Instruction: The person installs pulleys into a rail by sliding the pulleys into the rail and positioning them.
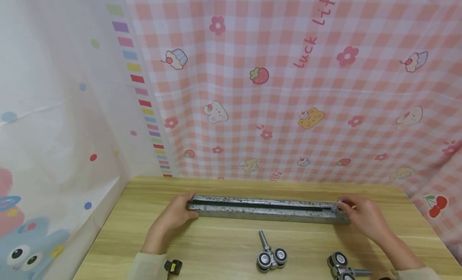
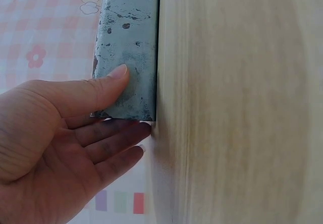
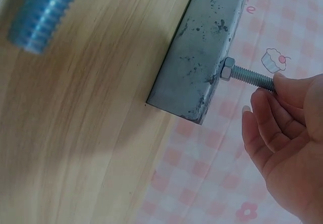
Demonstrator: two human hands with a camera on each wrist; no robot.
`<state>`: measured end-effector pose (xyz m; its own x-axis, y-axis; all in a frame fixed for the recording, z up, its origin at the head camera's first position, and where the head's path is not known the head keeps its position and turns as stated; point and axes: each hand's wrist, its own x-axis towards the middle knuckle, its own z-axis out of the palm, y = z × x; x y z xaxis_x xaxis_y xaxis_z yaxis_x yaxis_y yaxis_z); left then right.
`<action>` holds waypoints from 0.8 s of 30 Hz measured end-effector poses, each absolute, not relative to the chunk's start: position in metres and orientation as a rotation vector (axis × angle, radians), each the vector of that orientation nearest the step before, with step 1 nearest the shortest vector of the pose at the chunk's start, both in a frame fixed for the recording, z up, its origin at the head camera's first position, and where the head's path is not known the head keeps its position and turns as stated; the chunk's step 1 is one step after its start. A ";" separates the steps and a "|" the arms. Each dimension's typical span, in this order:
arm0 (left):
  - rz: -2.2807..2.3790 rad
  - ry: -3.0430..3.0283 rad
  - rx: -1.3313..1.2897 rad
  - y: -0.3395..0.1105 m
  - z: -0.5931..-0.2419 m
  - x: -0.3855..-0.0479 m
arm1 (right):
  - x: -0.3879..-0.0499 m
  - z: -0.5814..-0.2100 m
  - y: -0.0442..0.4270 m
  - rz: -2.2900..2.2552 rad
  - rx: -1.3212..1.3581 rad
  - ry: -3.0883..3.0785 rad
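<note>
Grip of the right hand is pinching the threaded bolt, which is standing out crosswise from the metal rail, close to its right end, so this hand is lying nearer. The rail is resting on the counter, its long axis running from hand to hand, while the left hand is holding the opposite end.
</note>
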<state>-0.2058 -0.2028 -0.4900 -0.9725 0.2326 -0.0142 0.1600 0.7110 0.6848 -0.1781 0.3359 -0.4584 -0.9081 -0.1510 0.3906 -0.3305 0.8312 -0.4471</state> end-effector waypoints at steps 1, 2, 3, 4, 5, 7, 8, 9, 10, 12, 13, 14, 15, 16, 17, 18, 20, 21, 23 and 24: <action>1.110 2.813 0.322 -0.203 -0.490 -0.206 | -0.178 -0.458 0.335 0.739 0.368 -2.671; 1.106 2.814 0.324 -0.203 -0.490 -0.206 | -0.178 -0.458 0.335 0.740 0.369 -2.672; 1.104 2.813 0.323 -0.203 -0.489 -0.206 | -0.178 -0.458 0.334 0.739 0.372 -2.675; 1.103 2.812 0.324 -0.203 -0.489 -0.206 | -0.178 -0.458 0.334 0.742 0.373 -2.680; 1.098 2.812 0.324 -0.203 -0.490 -0.206 | -0.178 -0.458 0.333 0.743 0.375 -2.684; 1.096 2.809 0.323 -0.203 -0.490 -0.207 | -0.179 -0.457 0.332 0.744 0.378 -2.690; 1.096 2.807 0.322 -0.203 -0.490 -0.207 | -0.179 -0.457 0.332 0.741 0.379 -2.691; 1.098 2.803 0.316 -0.203 -0.490 -0.207 | -0.179 -0.457 0.331 0.739 0.381 -2.692; 1.098 2.803 0.316 -0.203 -0.490 -0.207 | -0.179 -0.456 0.330 0.736 0.384 -2.691; 1.097 2.803 0.319 -0.203 -0.489 -0.207 | -0.179 -0.456 0.329 0.728 0.391 -2.685; 1.099 2.802 0.316 -0.203 -0.489 -0.207 | -0.180 -0.456 0.328 0.723 0.395 -2.683; 1.101 2.803 0.314 -0.203 -0.489 -0.206 | -0.180 -0.456 0.327 0.721 0.397 -2.684; 1.103 2.803 0.312 -0.202 -0.489 -0.206 | -0.180 -0.456 0.326 0.726 0.397 -2.690; 1.103 2.806 0.317 -0.202 -0.490 -0.207 | -0.180 -0.456 0.325 0.728 0.399 -2.695; 1.102 2.807 0.320 -0.203 -0.490 -0.207 | -0.180 -0.455 0.325 0.730 0.400 -2.701; 1.101 2.807 0.318 -0.203 -0.490 -0.207 | -0.180 -0.455 0.324 0.730 0.400 -2.708; 1.100 2.809 0.317 -0.203 -0.491 -0.207 | -0.181 -0.455 0.322 0.727 0.405 -2.715; 1.099 2.810 0.321 -0.203 -0.491 -0.207 | -0.181 -0.455 0.321 0.725 0.408 -2.717; 1.094 2.813 0.329 -0.203 -0.491 -0.207 | -0.181 -0.455 0.320 0.712 0.419 -2.713; 1.096 2.813 0.327 -0.203 -0.491 -0.207 | -0.181 -0.455 0.319 0.713 0.424 -2.712</action>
<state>-0.2071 -0.2033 -0.4914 -0.9714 0.2368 -0.0193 0.1613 0.7169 0.6783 -0.1813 0.3189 -0.4553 -0.9101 -0.2037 0.3609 -0.3549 0.8328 -0.4248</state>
